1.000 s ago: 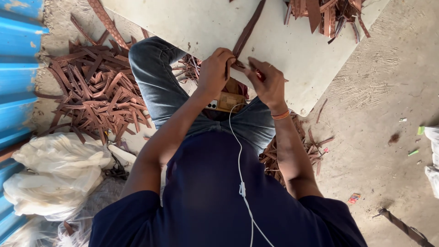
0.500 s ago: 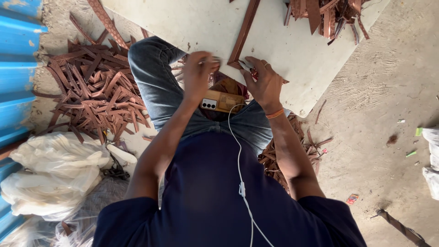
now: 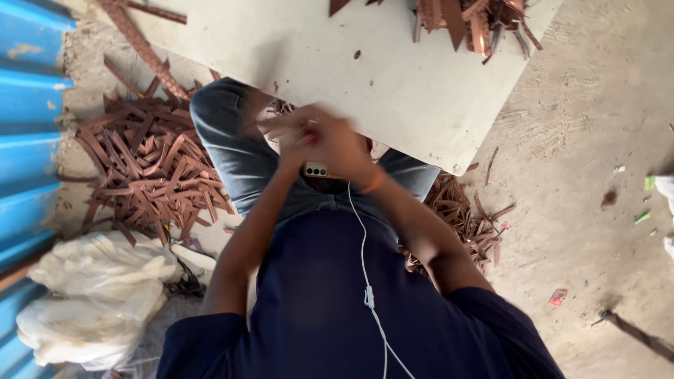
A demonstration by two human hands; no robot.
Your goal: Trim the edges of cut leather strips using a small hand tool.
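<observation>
The person is wearing a dark navy short-sleeved shirt [image 3: 330,302] and faded blue jeans [image 3: 232,151]. A thin white earphone cable [image 3: 366,281] with a small inline remote is running down the chest toward 6 o'clock. An orange band [image 3: 374,181] is circling the right wrist, at 12 o'clock from the remote

a heap of brown strips [image 3: 147,165] lay at nine o'clock — white bags [image 3: 91,295] at seven, a blue corrugated wall [image 3: 28,133] along the left edge, a pale board [image 3: 393,70] at twelve.
</observation>
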